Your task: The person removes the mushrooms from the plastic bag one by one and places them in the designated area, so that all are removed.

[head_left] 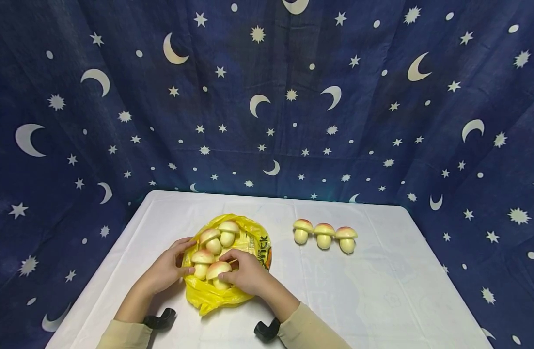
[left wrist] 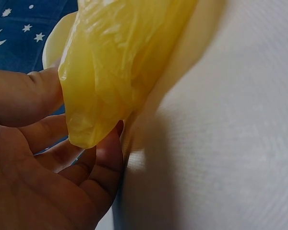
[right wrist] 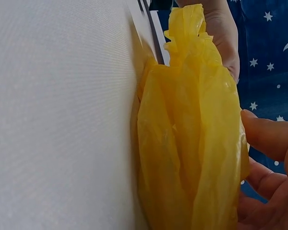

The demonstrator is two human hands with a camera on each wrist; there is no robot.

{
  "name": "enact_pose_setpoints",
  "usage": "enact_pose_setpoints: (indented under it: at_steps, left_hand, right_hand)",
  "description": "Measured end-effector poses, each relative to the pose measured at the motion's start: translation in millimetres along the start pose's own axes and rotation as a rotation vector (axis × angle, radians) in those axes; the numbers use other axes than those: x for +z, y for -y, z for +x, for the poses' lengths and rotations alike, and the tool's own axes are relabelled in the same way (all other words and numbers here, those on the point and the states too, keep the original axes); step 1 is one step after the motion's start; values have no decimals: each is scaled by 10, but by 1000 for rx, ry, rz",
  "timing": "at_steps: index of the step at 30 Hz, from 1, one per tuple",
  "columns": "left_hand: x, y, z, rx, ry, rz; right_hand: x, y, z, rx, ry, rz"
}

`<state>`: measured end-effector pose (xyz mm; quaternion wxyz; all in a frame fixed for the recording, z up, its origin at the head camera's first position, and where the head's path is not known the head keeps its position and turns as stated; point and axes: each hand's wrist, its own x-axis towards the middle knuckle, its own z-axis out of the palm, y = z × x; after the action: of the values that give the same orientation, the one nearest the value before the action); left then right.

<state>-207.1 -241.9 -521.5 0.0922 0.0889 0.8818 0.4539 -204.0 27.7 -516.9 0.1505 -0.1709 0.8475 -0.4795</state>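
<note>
A crumpled yellow plastic bag lies on the table with its mouth spread, and several pale yellow toy mushrooms with reddish caps sit in it. My left hand grips the bag's left rim, thumb inside by one toy mushroom and fingers outside. In the left wrist view the yellow film runs between thumb and fingers. Reaching over the bag from the right, my right hand pinches the nearest toy mushroom between thumb and fingers. The bag's side hides that mushroom in the right wrist view.
Three more toy mushrooms stand in a row right of the bag, the middle mushroom touching or nearly touching its neighbours. A white cloth covers the table. Behind it hangs a dark blue curtain with moons and stars.
</note>
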Motion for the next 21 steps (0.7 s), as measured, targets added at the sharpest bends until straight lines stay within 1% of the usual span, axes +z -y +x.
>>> enact_pose_setpoints:
  at_steps: [7,17,21]
  left_hand:
    - [3,-15,13,-6,7,-7]
    - [4,-1,10,12,2,3]
    - [2,-8,9,20,3,4]
  right_hand:
    - [-34,10,0,-6,-15,-17]
    - [-104,-6,-3,-12,-42,3]
    - [-157,7,0,-13,-49,29]
